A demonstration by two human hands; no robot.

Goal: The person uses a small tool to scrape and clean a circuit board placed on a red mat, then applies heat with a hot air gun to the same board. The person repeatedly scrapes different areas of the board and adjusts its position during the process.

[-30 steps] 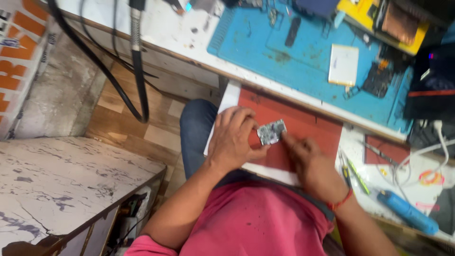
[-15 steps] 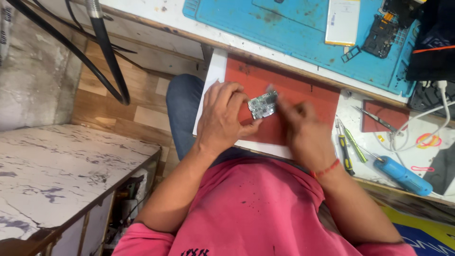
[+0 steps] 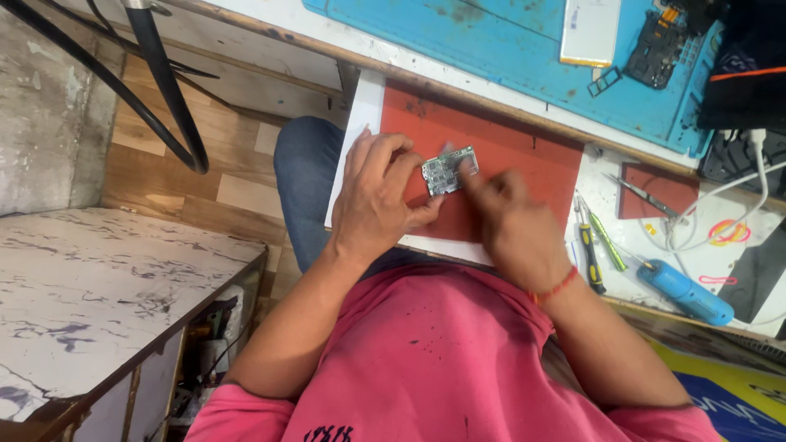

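Pinching that small circuit board [image 3: 448, 170] in your left hand [image 3: 378, 200] keeps it steady over the red mat [image 3: 524, 164], so that grip's closed on it. Your right hand [image 3: 509, 221] is blurred, fingertip at the board's edge; can't tell if it's gripping. Screwdrivers [image 3: 591, 245] and the blue tool [image 3: 686, 292] sit off to the right on the worktop [image 3: 622, 270], well out of the way.

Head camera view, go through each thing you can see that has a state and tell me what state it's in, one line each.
Small circuit board: bare, held over the red mat.
Left hand: pinching the board's left edge.
Right hand: blurred, fingertips on the board's right side.
Red mat: flat on the bench.
Tweezers: lying unused.
Screwdrivers: lying side by side, unused.
Blue tool: lying on its side.
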